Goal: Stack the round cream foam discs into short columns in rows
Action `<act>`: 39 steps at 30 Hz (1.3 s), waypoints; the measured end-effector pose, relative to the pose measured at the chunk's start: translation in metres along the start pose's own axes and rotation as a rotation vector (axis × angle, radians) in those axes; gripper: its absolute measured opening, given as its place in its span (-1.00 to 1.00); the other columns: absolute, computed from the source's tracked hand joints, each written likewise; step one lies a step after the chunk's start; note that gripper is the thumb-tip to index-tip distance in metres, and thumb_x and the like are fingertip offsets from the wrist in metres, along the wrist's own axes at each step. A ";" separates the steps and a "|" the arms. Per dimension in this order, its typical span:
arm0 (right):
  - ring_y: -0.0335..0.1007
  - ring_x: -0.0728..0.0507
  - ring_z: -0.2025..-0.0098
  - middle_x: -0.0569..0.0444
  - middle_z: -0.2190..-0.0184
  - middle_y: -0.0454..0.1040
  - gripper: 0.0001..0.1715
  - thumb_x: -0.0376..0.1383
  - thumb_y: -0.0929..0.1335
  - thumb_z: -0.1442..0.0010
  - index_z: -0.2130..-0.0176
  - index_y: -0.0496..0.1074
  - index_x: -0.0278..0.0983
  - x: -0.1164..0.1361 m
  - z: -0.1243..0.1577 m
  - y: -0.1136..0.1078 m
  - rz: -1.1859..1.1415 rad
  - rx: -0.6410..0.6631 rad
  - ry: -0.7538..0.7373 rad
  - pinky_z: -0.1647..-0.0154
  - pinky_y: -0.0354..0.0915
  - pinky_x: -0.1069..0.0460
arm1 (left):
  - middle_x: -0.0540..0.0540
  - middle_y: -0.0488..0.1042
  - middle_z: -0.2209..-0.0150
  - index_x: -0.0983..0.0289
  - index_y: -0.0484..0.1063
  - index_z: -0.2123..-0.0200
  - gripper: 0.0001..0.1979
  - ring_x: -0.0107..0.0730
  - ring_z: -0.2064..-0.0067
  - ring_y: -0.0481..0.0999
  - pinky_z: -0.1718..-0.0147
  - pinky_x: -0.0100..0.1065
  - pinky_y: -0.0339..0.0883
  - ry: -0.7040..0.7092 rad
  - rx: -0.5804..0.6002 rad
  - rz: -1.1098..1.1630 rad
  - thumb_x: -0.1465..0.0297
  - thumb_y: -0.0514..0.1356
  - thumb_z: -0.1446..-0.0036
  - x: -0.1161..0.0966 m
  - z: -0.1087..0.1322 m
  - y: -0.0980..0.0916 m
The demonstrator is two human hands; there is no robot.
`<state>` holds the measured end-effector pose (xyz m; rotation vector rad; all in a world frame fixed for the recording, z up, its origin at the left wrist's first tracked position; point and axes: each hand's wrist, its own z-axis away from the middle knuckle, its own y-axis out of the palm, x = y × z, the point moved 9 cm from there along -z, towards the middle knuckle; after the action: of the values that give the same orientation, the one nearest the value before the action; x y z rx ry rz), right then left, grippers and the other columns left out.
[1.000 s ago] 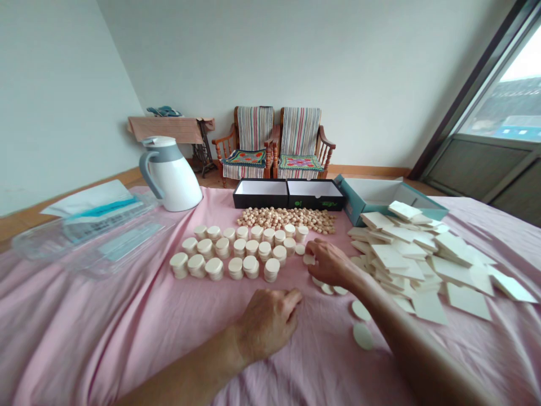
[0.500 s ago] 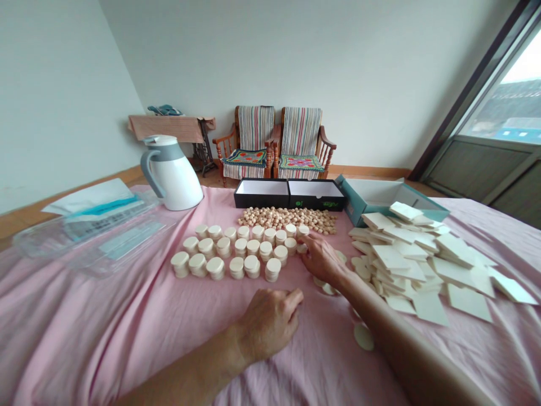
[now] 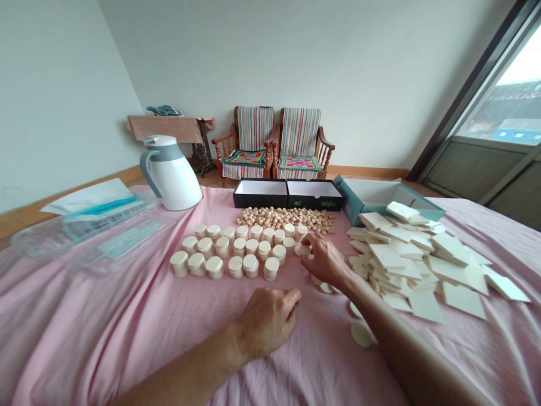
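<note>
Round, pale wooden discs [image 3: 252, 262] stand in short stacks, in rows across the pink cloth. At the right end of the middle row, my right hand [image 3: 325, 260] is beside a low disc stack [image 3: 303, 250]. Its thumb and index finger are apart near the stack's edge, with no disc visibly lifted. My left hand [image 3: 266, 322] rests on the cloth in front of the stacks, fingers curled in, with nothing seen in it. Loose discs [image 3: 360, 334] lie near and partly under my right forearm.
Small wooden beads [image 3: 287, 219] lie heaped behind the discs, before two black boxes [image 3: 261, 194]. On the right, square wooden pieces [image 3: 391, 256] are piled against a teal box [image 3: 353, 206]. A white jug [image 3: 180, 180] and clear plastic packaging [image 3: 122, 237] stand on the left.
My right hand has drawn back slightly from the stack at the row's right end, its fingers wider apart, so more of that stack shows. My left hand stays put.
</note>
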<state>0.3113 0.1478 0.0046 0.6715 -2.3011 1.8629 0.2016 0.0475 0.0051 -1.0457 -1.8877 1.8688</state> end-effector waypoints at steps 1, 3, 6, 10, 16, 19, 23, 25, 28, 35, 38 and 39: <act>0.31 -0.08 0.26 -0.02 0.24 0.42 -0.69 -0.38 0.29 0.02 0.19 0.33 -0.29 0.002 0.000 -0.001 -0.015 -0.016 -0.019 0.29 0.13 0.09 | 0.00 0.51 0.44 0.24 0.30 0.38 -0.93 -0.35 0.42 0.51 0.44 -0.43 0.24 0.001 0.002 0.001 0.51 0.07 -0.08 0.000 0.000 0.000; 0.32 -0.09 0.22 -0.03 0.20 0.42 -0.64 -0.39 0.27 -0.02 0.12 0.34 -0.29 0.007 -0.001 0.000 -0.043 -0.029 -0.045 0.26 0.15 0.09 | 0.00 0.51 0.44 0.24 0.29 0.37 -0.92 -0.36 0.42 0.50 0.44 -0.43 0.24 0.004 0.007 0.004 0.52 0.07 -0.07 0.000 0.000 0.000; 0.33 -0.12 0.14 -0.06 0.14 0.42 -0.53 -0.39 0.26 -0.06 -0.01 0.30 -0.27 0.009 -0.003 0.005 -0.063 -0.016 -0.041 0.22 0.16 0.08 | 0.00 0.51 0.44 0.24 0.29 0.37 -0.91 -0.37 0.43 0.50 0.45 -0.43 0.23 0.009 0.014 0.009 0.53 0.07 -0.06 -0.001 0.000 -0.001; 0.33 -0.13 0.12 -0.06 0.16 0.44 -0.61 -0.39 0.27 -0.05 0.06 0.33 -0.28 0.009 -0.006 0.012 -0.046 0.027 -0.031 0.21 0.17 0.08 | 0.00 0.51 0.44 0.24 0.30 0.36 -0.92 -0.38 0.43 0.50 0.44 -0.44 0.23 0.003 0.008 0.010 0.52 0.07 -0.07 -0.001 0.000 -0.001; 0.34 -0.10 0.29 -0.02 0.28 0.44 -0.75 -0.37 0.27 -0.01 0.23 0.35 -0.28 0.006 0.001 -0.003 0.022 -0.002 0.020 0.35 0.12 0.08 | -0.01 0.48 0.50 0.26 0.31 0.45 -0.92 -0.42 0.49 0.45 0.50 -0.46 0.17 0.021 -0.031 0.043 0.54 0.09 0.00 -0.003 0.002 -0.007; 0.32 -0.07 0.35 0.02 0.34 0.44 -0.76 -0.35 0.27 -0.01 0.24 0.32 -0.28 0.017 0.014 -0.012 -0.023 -0.037 -0.026 0.38 0.10 0.08 | -0.04 0.41 0.59 0.27 0.29 0.55 -0.91 -0.50 0.57 0.36 0.56 -0.49 0.10 0.035 -0.086 0.141 0.55 0.10 0.10 -0.002 0.004 -0.017; 0.34 -0.09 0.33 0.00 0.32 0.44 -0.64 -0.37 0.26 0.00 0.13 0.27 -0.29 0.042 0.033 -0.006 -0.127 -0.015 -0.100 0.32 0.16 0.06 | -0.07 0.28 0.66 0.28 0.26 0.58 -0.88 -0.58 0.62 0.25 0.61 -0.51 0.04 0.008 -0.350 0.224 0.52 0.09 0.04 0.012 0.011 -0.051; 0.34 -0.12 0.28 -0.04 0.30 0.44 -0.59 -0.38 0.26 -0.01 0.08 0.23 -0.31 0.053 0.039 -0.001 -0.153 -0.005 -0.120 0.27 0.20 0.03 | -0.09 0.21 0.67 0.28 0.25 0.57 -0.84 -0.59 0.63 0.21 0.60 -0.52 0.06 -0.040 -0.571 0.239 0.47 0.08 -0.05 0.023 0.020 -0.073; 0.33 -0.15 0.21 -0.07 0.27 0.42 -0.56 -0.38 0.25 -0.03 0.04 0.19 -0.33 0.064 0.042 0.004 -0.149 -0.010 -0.137 0.21 0.23 0.00 | -0.11 0.18 0.67 0.29 0.27 0.55 -0.79 -0.61 0.63 0.19 0.60 -0.53 0.07 -0.125 -0.810 0.257 0.41 0.08 -0.13 0.038 0.035 -0.093; 0.33 -0.17 0.16 -0.10 0.23 0.42 -0.56 -0.40 0.24 -0.07 0.01 0.18 -0.34 0.068 0.041 0.010 -0.134 0.002 -0.117 0.15 0.23 0.00 | -0.09 0.19 0.67 0.30 0.29 0.54 -0.73 -0.59 0.63 0.20 0.61 -0.54 0.08 -0.197 -0.888 0.348 0.36 0.04 -0.20 0.048 0.040 -0.093; 0.34 -0.15 0.19 -0.08 0.24 0.44 -0.61 -0.35 0.27 -0.08 0.05 0.23 -0.32 0.063 0.039 0.002 -0.168 -0.036 -0.117 0.17 0.23 0.01 | -0.10 0.18 0.67 0.30 0.28 0.54 -0.72 -0.59 0.64 0.18 0.61 -0.52 0.07 -0.169 -0.877 0.355 0.37 0.03 -0.21 0.046 0.040 -0.091; 0.35 -0.13 0.21 -0.06 0.25 0.45 -0.66 -0.33 0.28 -0.08 0.09 0.26 -0.31 0.059 0.037 -0.003 -0.187 -0.050 -0.115 0.20 0.23 0.02 | -0.10 0.18 0.67 0.30 0.28 0.54 -0.73 -0.59 0.64 0.18 0.61 -0.52 0.07 -0.155 -0.873 0.362 0.37 0.02 -0.21 0.045 0.040 -0.091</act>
<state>0.2664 0.0961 0.0196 0.9736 -2.2543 1.7206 0.1172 0.0567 0.0740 -1.6024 -2.8667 1.2608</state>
